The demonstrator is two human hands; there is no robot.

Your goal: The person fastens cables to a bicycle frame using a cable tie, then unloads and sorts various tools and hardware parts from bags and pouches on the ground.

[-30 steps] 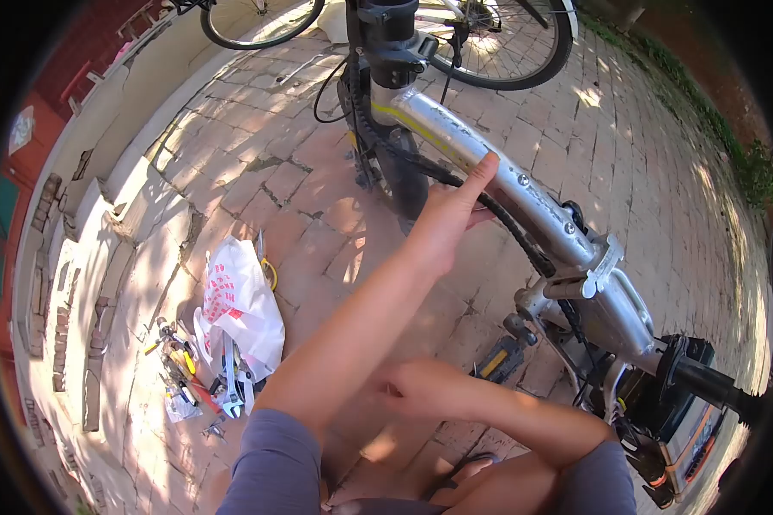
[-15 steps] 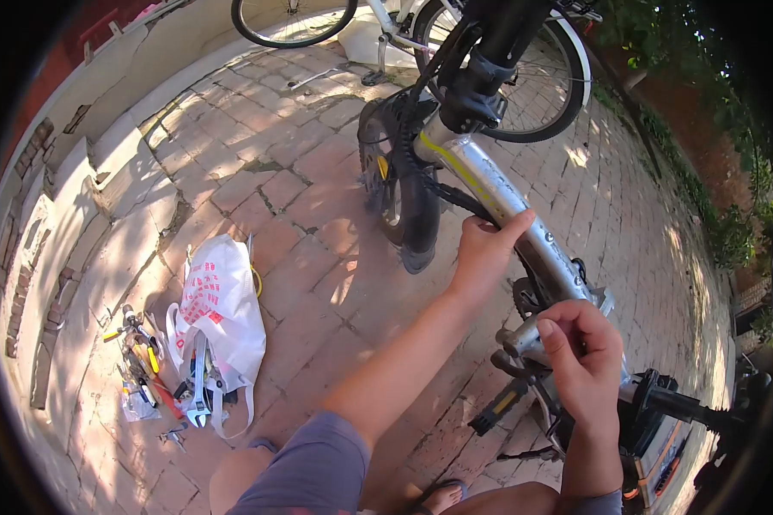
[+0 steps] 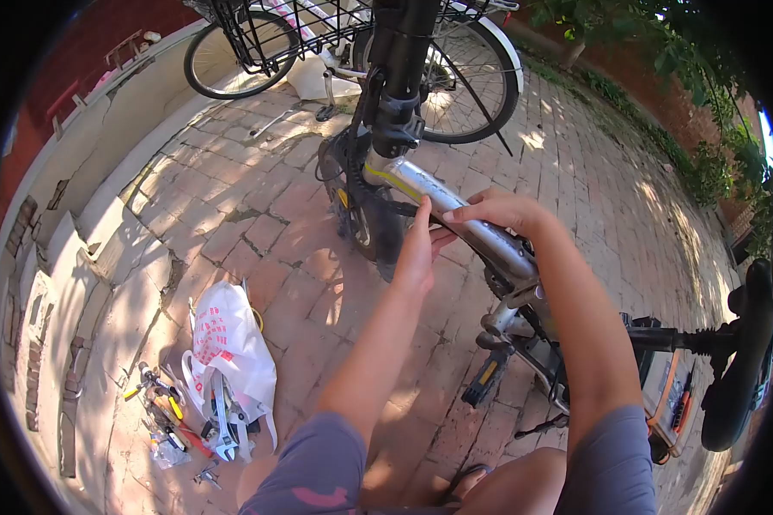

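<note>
The left hand (image 3: 416, 255), thumb and fingers spread, touches the silver bicycle frame tube (image 3: 498, 246) ahead; the right hand (image 3: 504, 210) bends over it, grip unclear. A black steering post (image 3: 401, 73) partly hides a parked bicycle (image 3: 343, 75); a plastic bag (image 3: 229, 330) lies leftward.

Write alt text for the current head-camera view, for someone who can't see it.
A person's left hand and right hand touch a bicycle's silver frame tube above sun-dappled brick paving. On the ground to the left, a white plastic bag with red print lies beside loose tools, an adjustable wrench at its opening.
</note>
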